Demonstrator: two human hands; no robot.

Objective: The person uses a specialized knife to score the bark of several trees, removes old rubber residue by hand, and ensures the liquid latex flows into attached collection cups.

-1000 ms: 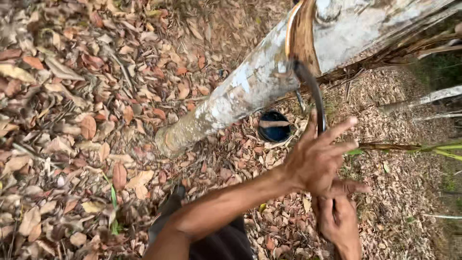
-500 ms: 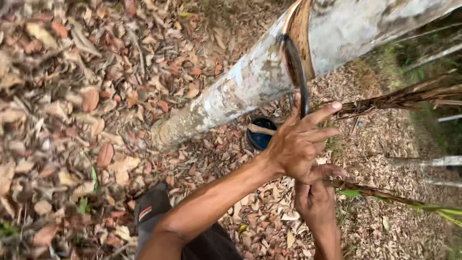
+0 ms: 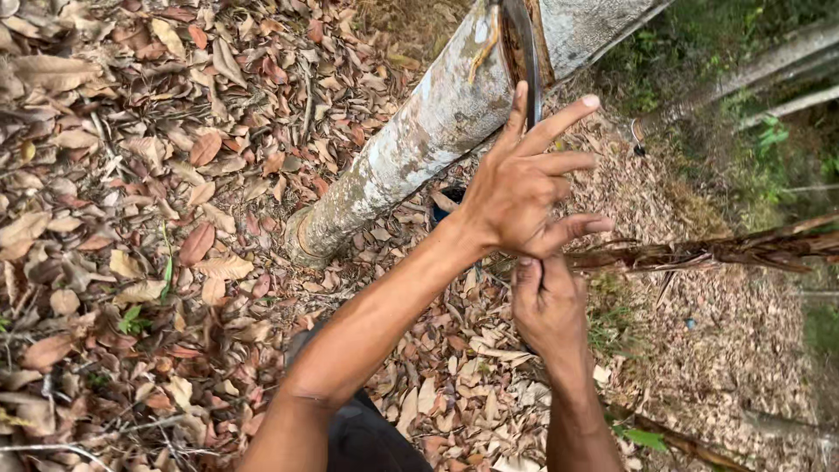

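Right hand (image 3: 549, 308), nearest the camera: fingers curled closed around the lower end of a dark tapping knife, its handle hidden inside the fist. Left hand (image 3: 523, 194), just above it: fingers (image 3: 559, 122) spread open, thumb and palm steadying the knife's shaft. Beyond the fingertips: curved blade (image 3: 522, 39) set against the cut groove of the pale tree trunk (image 3: 419, 140), with a dark cup (image 3: 447, 199) behind the left wrist and dry leaf litter (image 3: 157, 192) around the base.

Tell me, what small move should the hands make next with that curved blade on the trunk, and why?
Probably draw the blade a little further along the brown cut groove. Its tip sits in the groove on the pale trunk, the left hand steadies the shaft with fingers spread, and the right hand grips lower down.
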